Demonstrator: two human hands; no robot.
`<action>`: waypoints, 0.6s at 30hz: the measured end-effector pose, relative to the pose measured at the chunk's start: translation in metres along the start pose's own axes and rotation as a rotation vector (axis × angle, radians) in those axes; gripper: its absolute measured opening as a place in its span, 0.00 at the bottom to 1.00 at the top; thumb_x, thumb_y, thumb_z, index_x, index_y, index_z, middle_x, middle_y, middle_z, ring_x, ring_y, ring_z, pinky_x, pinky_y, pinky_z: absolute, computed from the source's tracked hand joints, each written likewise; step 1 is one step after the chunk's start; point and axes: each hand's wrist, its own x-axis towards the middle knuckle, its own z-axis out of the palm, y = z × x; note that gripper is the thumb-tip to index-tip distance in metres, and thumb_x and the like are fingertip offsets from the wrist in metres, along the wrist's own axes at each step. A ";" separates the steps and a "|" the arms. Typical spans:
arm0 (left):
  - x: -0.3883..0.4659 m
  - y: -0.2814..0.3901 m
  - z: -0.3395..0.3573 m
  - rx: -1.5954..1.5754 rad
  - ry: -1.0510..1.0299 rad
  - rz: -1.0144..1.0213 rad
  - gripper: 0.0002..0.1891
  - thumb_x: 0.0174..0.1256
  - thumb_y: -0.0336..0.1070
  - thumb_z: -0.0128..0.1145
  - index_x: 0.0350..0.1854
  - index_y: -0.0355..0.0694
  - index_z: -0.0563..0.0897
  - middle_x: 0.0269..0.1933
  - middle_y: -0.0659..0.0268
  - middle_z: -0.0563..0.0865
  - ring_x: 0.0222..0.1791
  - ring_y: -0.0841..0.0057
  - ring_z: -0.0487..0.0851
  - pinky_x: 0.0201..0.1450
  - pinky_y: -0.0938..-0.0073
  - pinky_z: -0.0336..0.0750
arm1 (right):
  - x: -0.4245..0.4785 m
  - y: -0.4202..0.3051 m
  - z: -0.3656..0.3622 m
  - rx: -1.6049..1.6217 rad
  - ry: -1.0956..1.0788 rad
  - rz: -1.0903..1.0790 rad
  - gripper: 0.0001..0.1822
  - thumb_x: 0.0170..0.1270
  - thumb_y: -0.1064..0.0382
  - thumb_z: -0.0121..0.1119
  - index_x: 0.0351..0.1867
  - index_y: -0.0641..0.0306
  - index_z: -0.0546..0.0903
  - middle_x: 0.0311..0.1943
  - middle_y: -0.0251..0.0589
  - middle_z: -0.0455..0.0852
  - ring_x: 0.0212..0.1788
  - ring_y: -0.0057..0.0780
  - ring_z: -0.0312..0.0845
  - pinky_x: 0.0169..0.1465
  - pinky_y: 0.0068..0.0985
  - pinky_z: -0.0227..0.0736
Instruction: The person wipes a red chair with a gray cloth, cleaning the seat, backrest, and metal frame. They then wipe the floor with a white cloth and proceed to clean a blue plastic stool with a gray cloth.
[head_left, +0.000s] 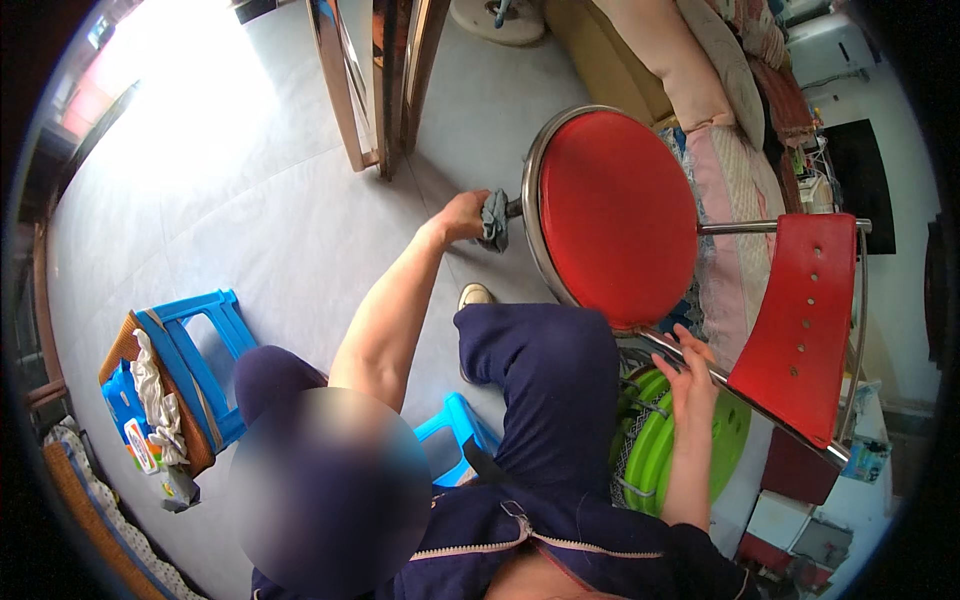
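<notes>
A red padded chair with a round seat (619, 217), a chromed metal frame and a buttoned backrest (806, 322) is tilted over in front of me. My left hand (463, 216) is closed around a crumpled grey-green cloth (495, 220), pressed against a dark metal part at the seat's underside. My right hand (691, 367) rests at the chromed tube between seat and backrest, with its fingers spread partly around it. Whether it grips the tube firmly is not plain. The chair's lower part is hidden or out of view.
At the left stands a blue plastic stool (199, 360) bearing a wipes pack (131, 412) and a whitish cloth (156, 405). Another blue stool (454, 435) is beneath me. Green round plastic pieces (652, 457) lie at the right, below a fabric-covered sofa (724, 195). Folded metal-framed panels (386, 90) stand ahead.
</notes>
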 end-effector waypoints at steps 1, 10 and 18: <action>0.000 -0.005 0.006 -0.015 0.022 0.042 0.20 0.49 0.42 0.67 0.43 0.37 0.81 0.40 0.50 0.87 0.45 0.50 0.84 0.47 0.61 0.77 | 0.002 -0.004 -0.007 -0.003 -0.016 0.029 0.08 0.62 0.76 0.52 0.43 0.71 0.78 0.54 0.53 0.79 0.60 0.45 0.75 0.59 0.47 0.79; -0.047 0.014 0.070 0.057 0.266 0.189 0.17 0.50 0.32 0.67 0.46 0.40 0.84 0.40 0.57 0.83 0.43 0.58 0.84 0.47 0.65 0.77 | 0.079 -0.024 -0.079 0.104 -0.054 0.107 0.12 0.58 0.80 0.50 0.43 0.72 0.76 0.51 0.55 0.80 0.62 0.48 0.74 0.62 0.52 0.76; -0.058 0.048 0.137 0.062 0.261 0.229 0.23 0.47 0.30 0.63 0.51 0.41 0.78 0.47 0.55 0.79 0.46 0.48 0.76 0.50 0.55 0.73 | 0.177 -0.055 -0.115 0.051 0.130 -0.002 0.09 0.63 0.73 0.60 0.44 0.65 0.78 0.47 0.46 0.83 0.57 0.40 0.79 0.50 0.51 0.83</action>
